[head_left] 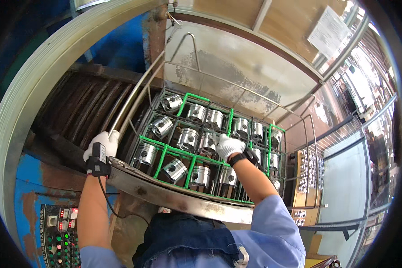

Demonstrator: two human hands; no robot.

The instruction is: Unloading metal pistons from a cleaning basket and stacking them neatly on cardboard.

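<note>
Metal pistons (187, 139) sit in several compartments of a wire basket (140, 134), whose dividers are partly wrapped in green cord. Some of them stand upright and others lean. My left hand (102, 145), in a white glove, is closed round the lower end of the basket's metal rail (136, 91) at the left. Over the middle row is my right hand (230, 146), also gloved, its fingers closed at the right side of a piston (208, 142). Part of that grip is hidden by the glove. A black band circles each wrist.
A roller conveyor (76, 107) runs off to the left. Below it stands a control panel (61, 241) with lit buttons. A curved metal edge (178, 201) lies between me and the basket. More pistons (306, 174) stand on a rack at the right.
</note>
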